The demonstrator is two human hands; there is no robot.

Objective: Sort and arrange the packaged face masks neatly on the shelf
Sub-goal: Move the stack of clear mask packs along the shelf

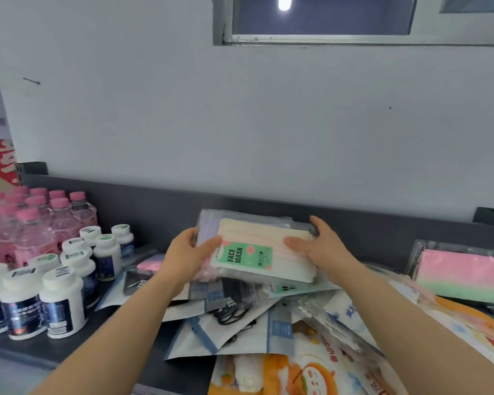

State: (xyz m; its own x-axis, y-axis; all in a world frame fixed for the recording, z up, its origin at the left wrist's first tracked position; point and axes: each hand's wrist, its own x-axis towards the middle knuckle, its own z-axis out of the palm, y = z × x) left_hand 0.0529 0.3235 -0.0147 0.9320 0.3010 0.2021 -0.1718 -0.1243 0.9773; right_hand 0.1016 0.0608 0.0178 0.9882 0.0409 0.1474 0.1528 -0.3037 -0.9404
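Note:
A clear pack of pastel face masks [257, 238] with a green "FACE MASK" label lies on top of a small stack of similar packs, raised above the dark shelf [143, 212]. My left hand [188, 255] grips the stack's left end, thumb on top. My right hand [320, 243] holds its right end, thumb laid across the top pack. Below the stack sprawls a loose pile of mask packets [268, 323] in white, blue, black and orange wrappers. A pink-and-green mask pack [465, 277] lies at the far right.
White pill bottles [60, 303] with dark labels stand in rows at the left. Behind them are pink-capped water bottles [40, 220]. A grey wall rises right behind the shelf's back rail [354, 215].

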